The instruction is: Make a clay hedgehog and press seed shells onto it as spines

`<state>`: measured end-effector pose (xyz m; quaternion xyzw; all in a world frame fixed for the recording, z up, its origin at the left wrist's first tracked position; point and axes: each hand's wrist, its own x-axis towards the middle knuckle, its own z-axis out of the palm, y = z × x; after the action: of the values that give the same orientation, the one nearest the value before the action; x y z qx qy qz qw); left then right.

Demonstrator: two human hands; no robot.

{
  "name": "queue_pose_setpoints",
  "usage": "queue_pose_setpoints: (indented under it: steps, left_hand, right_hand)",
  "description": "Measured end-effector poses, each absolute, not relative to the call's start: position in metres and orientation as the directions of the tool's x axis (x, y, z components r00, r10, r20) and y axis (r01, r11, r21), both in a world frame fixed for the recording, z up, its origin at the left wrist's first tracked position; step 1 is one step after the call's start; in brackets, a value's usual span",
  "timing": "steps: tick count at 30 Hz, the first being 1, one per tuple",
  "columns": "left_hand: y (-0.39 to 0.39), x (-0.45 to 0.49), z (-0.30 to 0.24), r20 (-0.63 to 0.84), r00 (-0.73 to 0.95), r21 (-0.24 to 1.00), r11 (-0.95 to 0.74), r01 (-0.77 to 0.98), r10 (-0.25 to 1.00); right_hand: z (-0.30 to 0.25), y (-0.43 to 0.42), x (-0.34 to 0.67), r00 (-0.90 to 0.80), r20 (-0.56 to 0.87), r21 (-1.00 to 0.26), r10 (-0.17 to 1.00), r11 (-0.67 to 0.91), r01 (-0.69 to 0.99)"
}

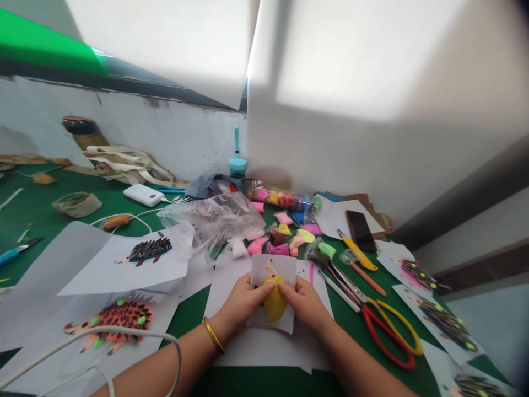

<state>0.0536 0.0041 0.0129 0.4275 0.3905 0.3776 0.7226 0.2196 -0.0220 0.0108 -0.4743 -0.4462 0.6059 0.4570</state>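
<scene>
At six o'clock I'm watching the left hand (242, 302) and right hand (308, 305) grasping a white card (259, 266) by its sides, thumbs touching its yellow clay-like shape (275, 307); I'm judging it light, the yellow soft and easily dented, the edges safest for holding

Two hands (243, 300), one phone (360, 230), one bracelet (212, 334) show.

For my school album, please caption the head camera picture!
Left hand and right hand hold a small paper bearing yellow clay, with scissors lying nearby.
</scene>
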Motion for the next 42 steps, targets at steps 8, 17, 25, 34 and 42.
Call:
queue_pose_setpoints:
  steps: [8,17,25,34,42]
  left_hand:
    - [0.007,0.051,0.009,-0.191,0.439,0.924,0.312,-0.223,0.878]
    - [0.006,0.054,0.008,-0.230,0.378,0.909,0.337,-0.245,0.897]
    - [0.006,0.054,0.011,-0.243,0.402,0.899,0.361,-0.248,0.883]
    - [0.005,0.054,0.018,-0.247,0.402,0.902,0.360,-0.237,0.882]
    - [0.007,0.054,0.011,-0.234,0.405,0.908,0.348,-0.236,0.884]
  right_hand:
    - [0.009,-0.020,0.221,-0.160,-0.155,-0.968,0.975,-0.182,-0.175]
    - [0.006,-0.018,0.222,-0.180,-0.146,-0.971,0.973,-0.176,-0.165]
    - [0.007,-0.018,0.224,-0.191,-0.147,-0.975,0.971,-0.175,-0.139]
    - [0.008,-0.018,0.223,-0.179,-0.159,-0.960,0.971,-0.194,-0.201]
    - [0.011,-0.019,0.221,-0.160,-0.149,-0.973,0.976,-0.174,-0.152]
